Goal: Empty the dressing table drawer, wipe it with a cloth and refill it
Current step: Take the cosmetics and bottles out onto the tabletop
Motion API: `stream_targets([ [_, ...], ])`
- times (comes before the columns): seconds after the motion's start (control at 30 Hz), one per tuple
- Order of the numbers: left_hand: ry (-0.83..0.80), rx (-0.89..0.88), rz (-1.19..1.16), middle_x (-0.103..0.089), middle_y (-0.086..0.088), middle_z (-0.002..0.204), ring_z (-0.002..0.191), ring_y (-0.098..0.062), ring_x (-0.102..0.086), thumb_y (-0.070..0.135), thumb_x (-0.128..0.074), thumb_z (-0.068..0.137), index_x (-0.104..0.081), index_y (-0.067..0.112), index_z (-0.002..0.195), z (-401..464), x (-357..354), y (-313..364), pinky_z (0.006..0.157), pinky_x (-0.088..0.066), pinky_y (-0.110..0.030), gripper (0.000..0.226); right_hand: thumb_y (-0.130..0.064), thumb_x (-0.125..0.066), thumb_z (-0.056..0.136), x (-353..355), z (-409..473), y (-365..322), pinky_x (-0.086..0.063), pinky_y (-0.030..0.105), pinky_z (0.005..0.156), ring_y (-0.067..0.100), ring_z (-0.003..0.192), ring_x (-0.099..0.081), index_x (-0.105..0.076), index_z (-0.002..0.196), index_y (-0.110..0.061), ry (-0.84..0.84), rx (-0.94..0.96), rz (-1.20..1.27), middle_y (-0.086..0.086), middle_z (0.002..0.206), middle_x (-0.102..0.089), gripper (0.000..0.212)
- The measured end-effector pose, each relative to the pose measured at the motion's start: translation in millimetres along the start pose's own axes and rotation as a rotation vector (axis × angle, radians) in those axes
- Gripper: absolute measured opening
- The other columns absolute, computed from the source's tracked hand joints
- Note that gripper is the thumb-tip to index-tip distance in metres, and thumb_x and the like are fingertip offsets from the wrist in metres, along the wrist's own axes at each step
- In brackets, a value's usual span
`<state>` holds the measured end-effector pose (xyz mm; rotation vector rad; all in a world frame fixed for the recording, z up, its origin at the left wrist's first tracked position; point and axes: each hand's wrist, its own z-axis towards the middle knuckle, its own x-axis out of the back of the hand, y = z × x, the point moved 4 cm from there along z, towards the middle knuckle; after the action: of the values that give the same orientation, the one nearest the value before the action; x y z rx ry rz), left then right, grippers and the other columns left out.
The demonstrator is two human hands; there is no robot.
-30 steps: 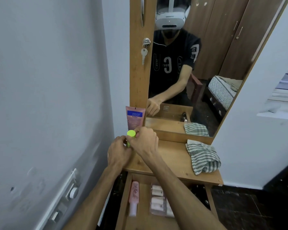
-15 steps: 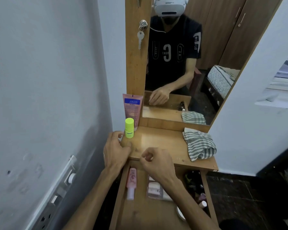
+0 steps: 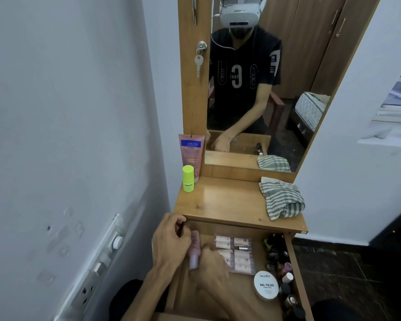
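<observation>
**Hands reach into the open drawer for the pink bottle**

The drawer (image 3: 248,295) is pulled out below the worktop (image 3: 229,202). Near its left wall lies a pink bottle (image 3: 194,249). Its long axis runs from front to back, and its pale cap end points toward the person. The left hand (image 3: 169,244) is at the left wall of the drawer, with curled fingers (image 3: 178,222) at the far end of the bottle; I cannot tell if they really grip it. The right hand (image 3: 214,260) is blurred, just to the right of the bottle, and its fingers cannot be read.

To the right of the bottle lies a clear pack of small tubes (image 3: 235,253). Nearer to the person is a white round jar (image 3: 266,286) marked "NAIL POLISH". Small bottles (image 3: 280,262) stand along the right wall.

On the worktop, a green stick (image 3: 188,178) stands upright in front of a pink tube (image 3: 191,154), and a striped cloth (image 3: 281,199) lies crumpled on the right.

Half a second ago both hands were at the front edge of the worktop; now they are lower, inside the drawer. The green stick stays where it was placed.
</observation>
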<state>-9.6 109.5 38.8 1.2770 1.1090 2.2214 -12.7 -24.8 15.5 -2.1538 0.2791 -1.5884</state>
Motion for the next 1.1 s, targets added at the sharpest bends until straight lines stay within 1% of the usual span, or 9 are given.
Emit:
stream_targets([
  [0.13, -0.024, 0.040, 0.006, -0.063, 0.018, 0.090, 0.082, 0.005, -0.059, 0.017, -0.075, 0.082, -0.065, 0.029, 0.091, -6.2, -0.9, -7.4, 0.067, -0.040, -0.011, 0.018, -0.059, -0.047, 0.091, 0.3, 5.7, 6.4, -0.057, 0.039, 0.089, 0.035, 0.106, -0.070, -0.063, 0.113, -0.015, 0.019, -0.109, 0.085, 0.011, 0.110, -0.073, 0.052],
  [0.3, -0.041, 0.068, 0.031, -0.061, 0.020, 0.085, 0.076, 0.005, -0.058, 0.019, -0.075, 0.082, -0.064, 0.032, 0.088, -18.6, -9.2, -16.7, 0.064, -0.041, -0.012, 0.019, -0.056, -0.048, 0.094, -8.6, 21.5, 4.3, -0.058, 0.038, 0.092, 0.031, 0.107, -0.070, -0.070, 0.112, -0.017, -0.011, -0.124, 0.014, 0.007, 0.111, -0.074, 0.049],
  [0.4, -0.030, 0.047, 0.027, -0.061, 0.019, 0.085, 0.075, 0.004, -0.058, 0.019, -0.077, 0.082, -0.064, 0.031, 0.088, -20.6, -6.6, -18.1, 0.065, -0.046, -0.018, 0.018, -0.068, -0.031, 0.101, -8.4, 22.6, 7.8, -0.057, 0.038, 0.093, 0.032, 0.107, -0.070, -0.073, 0.108, -0.017, -0.018, -0.164, 0.055, 0.011, 0.110, -0.075, 0.066],
  [0.47, -0.015, 0.035, 0.008, -0.062, 0.018, 0.086, 0.076, 0.004, -0.059, 0.013, -0.077, 0.080, -0.065, 0.028, 0.088, -18.9, -2.0, -18.3, 0.065, -0.043, -0.015, 0.020, -0.072, -0.038, 0.093, -4.6, 18.1, 16.8, -0.059, 0.036, 0.089, 0.032, 0.102, -0.072, -0.070, 0.097, -0.010, -0.072, -0.198, 0.100, 0.014, 0.103, -0.076, 0.070],
  [0.6, 0.031, 0.010, -0.043, -0.063, 0.018, 0.087, 0.078, -0.001, -0.062, 0.003, -0.072, 0.078, -0.066, 0.027, 0.089, -10.0, 8.0, -19.1, 0.067, -0.047, -0.018, 0.027, -0.057, -0.064, 0.067, 22.0, -5.9, 30.5, -0.058, 0.028, 0.084, 0.023, 0.103, -0.072, -0.068, 0.103, -0.013, -0.226, -0.184, 0.059, 0.010, 0.108, -0.075, 0.057],
  [0.7, 0.077, -0.010, -0.094, -0.065, 0.016, 0.087, 0.076, -0.004, -0.063, 0.004, -0.070, 0.085, -0.068, 0.027, 0.088, -1.3, 13.0, -16.9, 0.068, -0.054, -0.029, 0.023, -0.037, -0.075, 0.064, 44.5, -16.5, 37.3, -0.056, 0.019, 0.068, 0.007, 0.078, -0.075, -0.070, 0.092, -0.021, -0.263, -0.152, 0.094, -0.002, 0.082, -0.079, 0.033],
  [0.77, 0.113, -0.027, -0.154, -0.066, 0.014, 0.087, 0.077, -0.006, -0.064, 0.010, -0.066, 0.092, -0.069, 0.025, 0.088, 5.2, 16.7, -12.8, 0.068, -0.053, -0.030, 0.016, -0.036, -0.076, 0.063, 58.9, -17.1, 34.6, -0.060, 0.023, 0.068, 0.006, 0.068, -0.074, -0.071, 0.088, -0.021, -0.189, -0.110, 0.159, -0.003, 0.076, -0.078, 0.030],
  [0.93, 0.142, -0.080, -0.301, -0.070, 0.013, 0.088, 0.084, -0.009, -0.066, 0.027, -0.056, 0.093, -0.071, 0.022, 0.090, 19.9, 21.5, 8.6, 0.071, -0.052, -0.023, 0.017, -0.043, -0.076, 0.066, 85.1, 8.7, 6.7, -0.058, 0.033, 0.073, 0.009, 0.075, -0.068, -0.068, 0.084, -0.025, 0.112, 0.021, 0.331, -0.009, 0.078, -0.073, 0.026],
  [1.1, 0.035, -0.082, -0.404, -0.075, 0.010, 0.095, 0.085, -0.010, -0.070, 0.032, -0.061, 0.092, -0.075, 0.020, 0.104, 37.8, 13.7, 23.4, 0.073, -0.059, -0.034, 0.021, -0.053, -0.073, 0.078, 90.4, 45.3, -29.5, -0.058, 0.034, 0.067, 0.005, 0.069, -0.067, -0.066, 0.078, -0.025, 0.362, 0.109, 0.452, -0.013, 0.074, -0.072, 0.028],
])
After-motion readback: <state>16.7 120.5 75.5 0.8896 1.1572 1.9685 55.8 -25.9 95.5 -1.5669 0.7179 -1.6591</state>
